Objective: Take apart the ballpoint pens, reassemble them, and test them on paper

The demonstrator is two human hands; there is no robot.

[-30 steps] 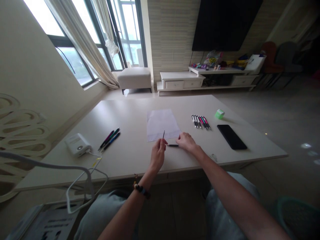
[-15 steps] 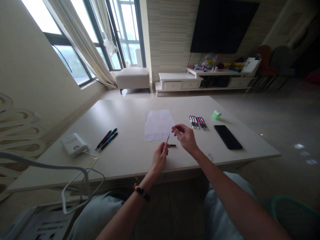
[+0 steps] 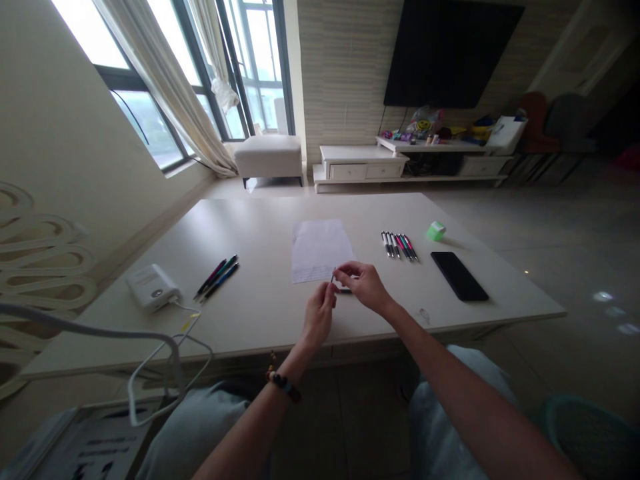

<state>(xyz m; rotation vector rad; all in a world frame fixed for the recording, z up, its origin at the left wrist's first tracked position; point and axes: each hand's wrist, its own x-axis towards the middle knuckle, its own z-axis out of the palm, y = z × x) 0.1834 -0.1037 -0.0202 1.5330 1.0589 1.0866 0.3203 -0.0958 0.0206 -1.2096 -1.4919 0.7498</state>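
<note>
My left hand [image 3: 320, 310] is closed in a pinch around a thin dark pen refill [image 3: 333, 275], which stands up from the fingertips. My right hand [image 3: 364, 285] meets it from the right, thumb and fingers pinched together at the refill's upper end. Anything small between those right fingertips is too tiny to make out. A dark pen part [image 3: 345, 290] lies on the table behind the hands, partly covered by the right one. Just beyond is a white sheet of paper [image 3: 323, 243] with lines of writing along its near edge.
Several pens [image 3: 216, 279] lie at the left, near a white charger [image 3: 153, 288] with a cable. To the right are a row of pens [image 3: 399, 245], a green-and-white container [image 3: 436, 231], a black phone [image 3: 459, 276] and a small clear item [image 3: 424, 316] on the white table [image 3: 260, 313].
My right hand has moved left and slightly down, bringing its fingertips to the top of the refill. My left hand stays nearly in place, still holding the refill.
</note>
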